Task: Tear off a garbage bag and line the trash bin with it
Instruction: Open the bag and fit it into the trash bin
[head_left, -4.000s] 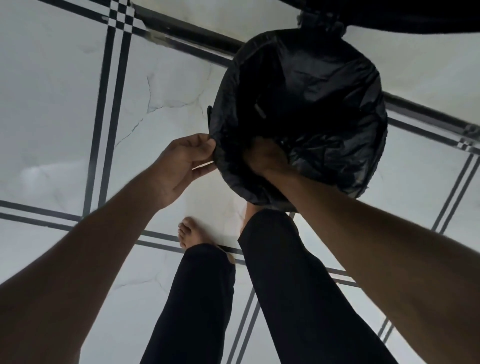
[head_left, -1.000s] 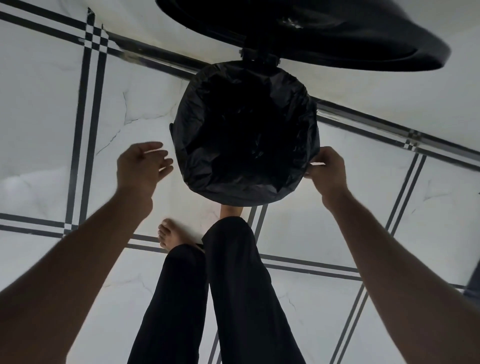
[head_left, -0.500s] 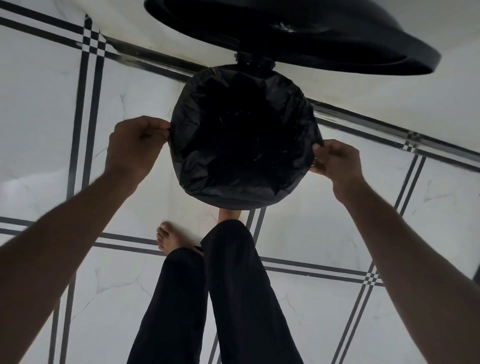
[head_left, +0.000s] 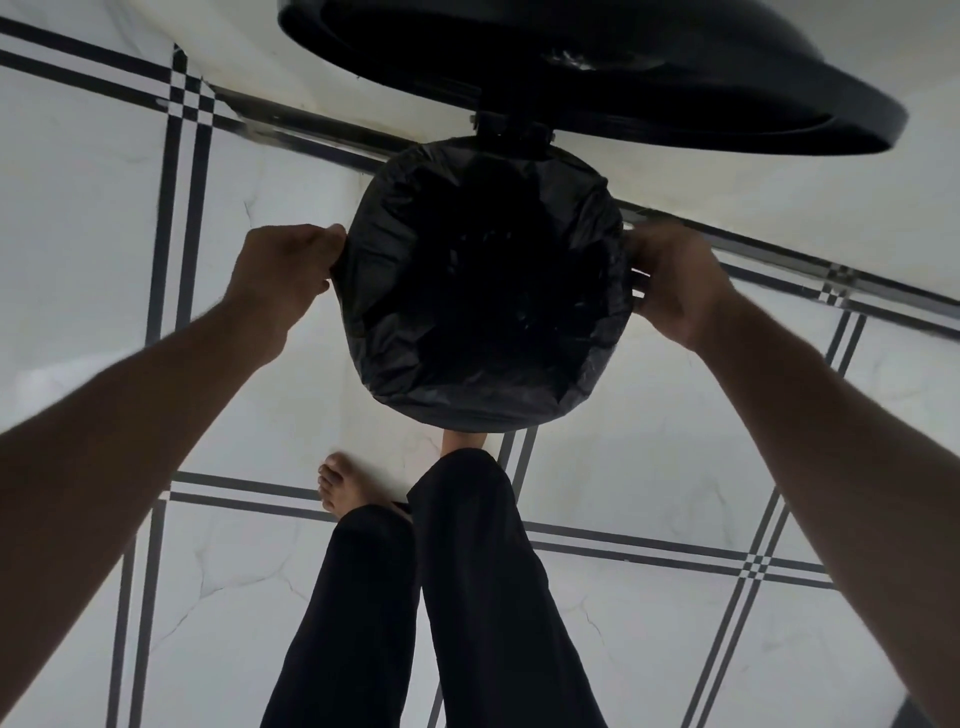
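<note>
A round trash bin stands on the floor straight ahead, its wall hidden under a black garbage bag (head_left: 415, 374) that is folded over the rim and hangs down into the dark inside. Its black lid (head_left: 597, 62) stands raised on a hinge behind it. My left hand (head_left: 283, 275) grips the bag's folded edge at the bin's left side. My right hand (head_left: 675, 280) grips the folded edge at the right side.
The floor (head_left: 78, 234) is white marble tile with black double lines. My legs in black trousers (head_left: 467, 597) and a bare foot (head_left: 343, 486) stand just in front of the bin. A pale wall base (head_left: 753, 192) runs behind it.
Over the last second my left hand closed in from the open floor onto the bag's left edge. Both hands now hold the rim fold on opposite sides, a little lower than before.
</note>
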